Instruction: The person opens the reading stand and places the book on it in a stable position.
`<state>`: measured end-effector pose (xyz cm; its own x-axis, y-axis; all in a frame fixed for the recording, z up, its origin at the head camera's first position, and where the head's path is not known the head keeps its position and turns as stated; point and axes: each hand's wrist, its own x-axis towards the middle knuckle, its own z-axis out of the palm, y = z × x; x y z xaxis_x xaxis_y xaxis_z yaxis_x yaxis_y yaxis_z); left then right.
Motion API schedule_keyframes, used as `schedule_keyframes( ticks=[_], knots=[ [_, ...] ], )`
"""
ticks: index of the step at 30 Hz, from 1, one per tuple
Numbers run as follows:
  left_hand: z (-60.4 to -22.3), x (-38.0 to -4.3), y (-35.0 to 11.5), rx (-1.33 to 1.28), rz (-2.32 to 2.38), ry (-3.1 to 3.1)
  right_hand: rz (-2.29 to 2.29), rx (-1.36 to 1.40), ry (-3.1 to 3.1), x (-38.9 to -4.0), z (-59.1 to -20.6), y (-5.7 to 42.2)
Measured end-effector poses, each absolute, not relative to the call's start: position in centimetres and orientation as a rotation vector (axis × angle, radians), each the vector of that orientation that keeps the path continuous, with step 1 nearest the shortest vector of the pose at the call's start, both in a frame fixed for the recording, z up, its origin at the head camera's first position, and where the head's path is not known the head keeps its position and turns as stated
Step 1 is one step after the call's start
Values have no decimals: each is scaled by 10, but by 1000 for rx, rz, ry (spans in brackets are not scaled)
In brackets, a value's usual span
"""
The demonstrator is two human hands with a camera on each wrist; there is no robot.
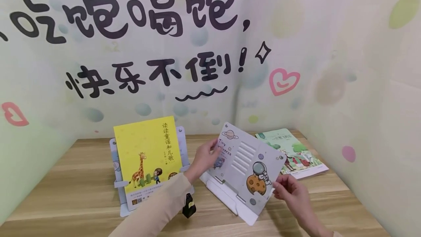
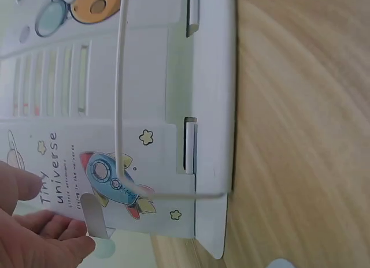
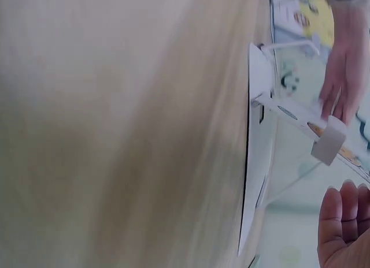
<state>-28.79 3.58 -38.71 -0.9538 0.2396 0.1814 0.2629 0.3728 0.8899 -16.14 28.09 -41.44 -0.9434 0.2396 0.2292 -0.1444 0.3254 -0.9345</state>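
A grey-white book stand (image 1: 245, 167) with space cartoons and the words "Tiny universe" is tilted up from its white base. My left hand (image 1: 206, 154) grips the panel's left edge, its thumb on the printed face and its fingers by a side clip (image 2: 95, 216). At the right edge, my right hand (image 1: 292, 193) has thumb and forefinger on the panel beside another clip (image 3: 330, 141). In the right wrist view only its bent fingers (image 3: 347, 210) show; the thumb is out of sight. A wire support (image 2: 119, 89) crosses the left wrist view.
On the left, a yellow book (image 1: 149, 156) leans on a second stand (image 1: 182, 147). A green-covered book (image 1: 296, 153) lies behind the stand at right. A small black object (image 1: 189, 206) is by my left forearm. Printed cloth (image 1: 210, 112) hangs behind the wooden table (image 1: 82, 178).
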Motion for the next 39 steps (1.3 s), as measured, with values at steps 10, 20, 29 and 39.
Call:
schedule_keyframes(
  ticks=[10,20,29,39],
  knots=[
    [-391,-258,20,-483,-1702,-2484,1643,-75,-2288,-201,-407,307],
    [-399,-238,10,-493,-1687,-2399,1596,-99,-2380,-237,-401,308],
    [-405,-223,6,-507,-1585,-2416,1559,-76,-2435,-263,-397,305],
    [-407,-214,7,-487,-1529,-2403,1546,-100,-2470,-273,-394,300]
  ],
)
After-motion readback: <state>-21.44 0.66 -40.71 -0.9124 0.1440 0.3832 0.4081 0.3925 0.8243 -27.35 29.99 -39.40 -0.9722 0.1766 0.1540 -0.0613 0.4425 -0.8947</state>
